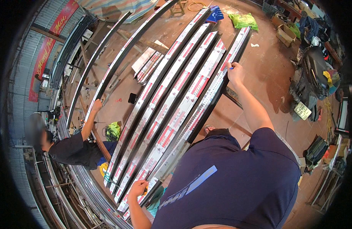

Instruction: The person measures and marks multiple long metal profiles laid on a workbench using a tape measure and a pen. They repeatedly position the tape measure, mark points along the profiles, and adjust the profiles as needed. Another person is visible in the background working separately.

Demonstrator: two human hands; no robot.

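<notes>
Several long metal profiles (191, 84) with white-and-red protective film lie side by side in front of me, dark along their sides. At the lower end of the nearest profile (209, 100), my left hand (138, 189) is closed round a small yellow-and-black tape measure (146, 190), partly hidden by the fingers. Farther up that profile, near its far end, my right hand (236, 73) is closed on a thin blue pen (232, 68). Its fingertips rest at the profile's edge. A row of small marks runs along the nearest profile between my hands.
At left a co-worker (75, 150) in dark clothes reaches to another long profile (120, 57). A green bag (243, 21) and a blue bag (215, 14) lie at the far ends. A motorbike (315, 68) stands at right. Metal lengths (78, 187) are stacked lower left.
</notes>
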